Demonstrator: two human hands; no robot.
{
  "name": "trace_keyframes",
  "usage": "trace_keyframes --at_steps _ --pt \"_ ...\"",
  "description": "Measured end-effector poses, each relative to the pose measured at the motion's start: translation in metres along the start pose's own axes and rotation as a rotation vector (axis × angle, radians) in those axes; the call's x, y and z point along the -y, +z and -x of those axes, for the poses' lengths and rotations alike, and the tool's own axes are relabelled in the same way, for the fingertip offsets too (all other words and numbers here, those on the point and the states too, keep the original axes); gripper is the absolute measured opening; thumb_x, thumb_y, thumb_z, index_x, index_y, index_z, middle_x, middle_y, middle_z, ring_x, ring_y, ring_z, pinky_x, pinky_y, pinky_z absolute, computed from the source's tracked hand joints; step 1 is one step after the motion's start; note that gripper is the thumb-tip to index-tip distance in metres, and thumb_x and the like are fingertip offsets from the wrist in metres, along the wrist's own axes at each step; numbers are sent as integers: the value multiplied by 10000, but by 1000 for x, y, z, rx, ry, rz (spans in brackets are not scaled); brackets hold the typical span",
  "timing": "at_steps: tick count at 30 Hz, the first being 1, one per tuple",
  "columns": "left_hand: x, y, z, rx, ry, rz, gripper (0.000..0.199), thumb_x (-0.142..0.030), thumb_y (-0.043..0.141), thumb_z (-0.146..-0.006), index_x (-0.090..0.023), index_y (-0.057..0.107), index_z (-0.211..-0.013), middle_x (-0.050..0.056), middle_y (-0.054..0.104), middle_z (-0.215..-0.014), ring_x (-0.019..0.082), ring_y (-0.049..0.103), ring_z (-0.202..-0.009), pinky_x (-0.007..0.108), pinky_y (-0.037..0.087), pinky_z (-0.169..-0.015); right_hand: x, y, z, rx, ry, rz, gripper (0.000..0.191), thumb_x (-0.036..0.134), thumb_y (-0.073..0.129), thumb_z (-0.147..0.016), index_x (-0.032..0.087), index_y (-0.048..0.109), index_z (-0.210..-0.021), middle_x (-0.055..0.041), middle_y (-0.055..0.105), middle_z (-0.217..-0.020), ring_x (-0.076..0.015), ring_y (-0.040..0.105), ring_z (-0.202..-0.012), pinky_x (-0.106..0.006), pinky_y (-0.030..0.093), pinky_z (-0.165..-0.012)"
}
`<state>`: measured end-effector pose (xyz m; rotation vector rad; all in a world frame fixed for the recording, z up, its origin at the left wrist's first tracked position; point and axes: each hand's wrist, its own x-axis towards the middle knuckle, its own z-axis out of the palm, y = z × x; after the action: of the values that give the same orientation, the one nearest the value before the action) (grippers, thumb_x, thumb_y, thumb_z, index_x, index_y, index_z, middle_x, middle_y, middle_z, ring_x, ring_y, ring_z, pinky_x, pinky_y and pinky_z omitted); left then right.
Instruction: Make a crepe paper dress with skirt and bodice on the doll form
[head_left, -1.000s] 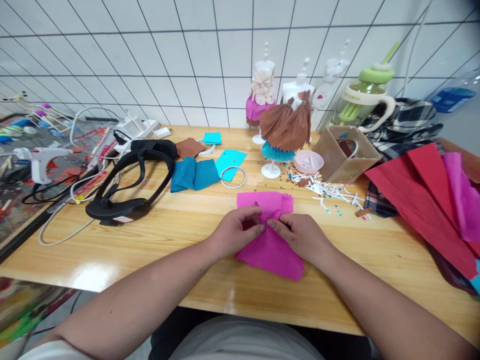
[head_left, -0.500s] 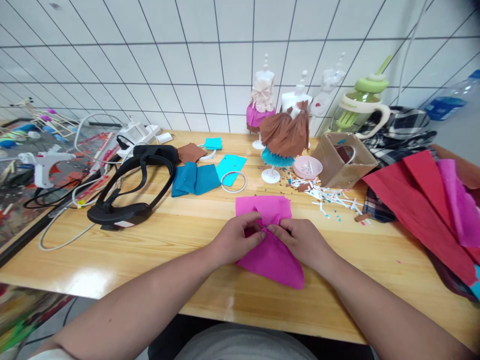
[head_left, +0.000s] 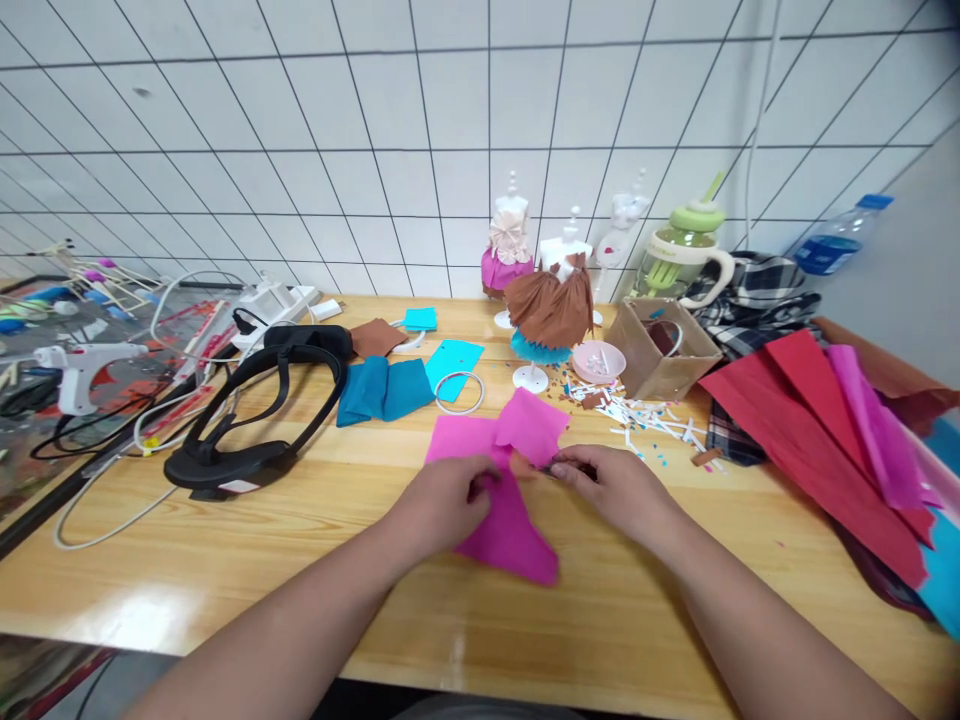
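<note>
While resting the bent fingers of the left hand upon the magenta paper at the centre of the frame, reaching also with the right hand from right of centre toward the raised flap of the same paper. With the left, curling the fingers inward over the narrowed middle of the sheet; cannot tell about a firm pinch. With the right, bringing thumb and forefinger close together near a brownish patch, too blurred to name; cannot tell about any grip between these fingertips. Can see the paper lying on the wooden table, with its lower end spread toward the bottom of the frame. Just above it, can find a white ring, partly over a bright blue sheet; to the left of these, a folded teal piece and a black headset. At upper right of centre, can notice a dress form in brown, near a pink bowl, white scraps and a cardboard box. Toward the right edge, can see also red paper.
</note>
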<state>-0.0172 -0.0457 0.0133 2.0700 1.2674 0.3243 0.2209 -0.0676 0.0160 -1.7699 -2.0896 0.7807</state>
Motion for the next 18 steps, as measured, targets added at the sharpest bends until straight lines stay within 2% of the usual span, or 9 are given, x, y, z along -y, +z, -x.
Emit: trace_keyframes --at_steps 3,6,8,9,11,13,15,18 --pt "3 -15 2 36 -81 -238 252 -159 494 -762 -246 665 -926 20 713 -866 206 643 -803 276 404 -654 -12 -17 2 -109 65 112 350 458 457 -923 284 688 -1120 -29 713 -1129 -234 657 -1001 -328 490 -818" --pt "7 -24 0 32 -122 -310 218 -170 478 -771 -243 643 -892 24 716 -868 212 647 -798 276 384 -630 -40 -48 12 -331 168 396 443 488 446 -912 213 649 -1193 -129 625 -1266 -314 561 -1171 -435 441 -954" --pt "11 -25 -3 34 -111 -296 213 -167 476 -766 -243 637 -883 20 716 -874 207 646 -798 273 380 -628 -73 -68 26 -498 385 585 679 571 489 -855 138 495 -1378 -249 438 -1435 -438 406 -1302 -551 420 -919" --pt "13 -24 -4 33 -102 -284 214 -163 477 -762 -242 636 -881 19 717 -878 204 646 -803 271 382 -633 -93 -76 34 -562 511 634 771 607 484 -838 134 410 -1442 -277 369 -1474 -474 348 -1331 -600 403 -892" --pt "15 -23 -7 23 -92 -267 213 -154 480 -753 -237 637 -871 18 718 -875 201 647 -811 269 385 -646 -139 -87 50 -630 709 668 741 610 421 -860 219 348 -1485 -276 369 -1467 -493 341 -1326 -657 367 -824" --pt "16 -21 -9 14 -84 -257 209 -152 484 -746 -233 640 -860 19 720 -874 201 648 -818 270 389 -656 -186 -95 62 -573 758 661 690 582 412 -870 244 383 -1471 -288 427 -1408 -484 429 -1262 -620 373 -795" --pt "15 -21 -10 11 -76 -249 206 -155 486 -743 -232 642 -853 18 721 -869 204 649 -820 271 391 -658 -225 -104 67 -458 672 654 649 467 435 -886 194 389 -1472 -284 493 -1346 -418 523 -1194 -521 403 -825" --pt "15 -21 -11 7 -69 -237 212 -156 489 -736 -234 649 -851 13 724 -862 206 648 -812 275 387 -652 -258 -126 68 -330 535 651 611 337 486 -863 125 448 -1434 -268 611 -1184 -342 616 -1045 -415 426 -844"
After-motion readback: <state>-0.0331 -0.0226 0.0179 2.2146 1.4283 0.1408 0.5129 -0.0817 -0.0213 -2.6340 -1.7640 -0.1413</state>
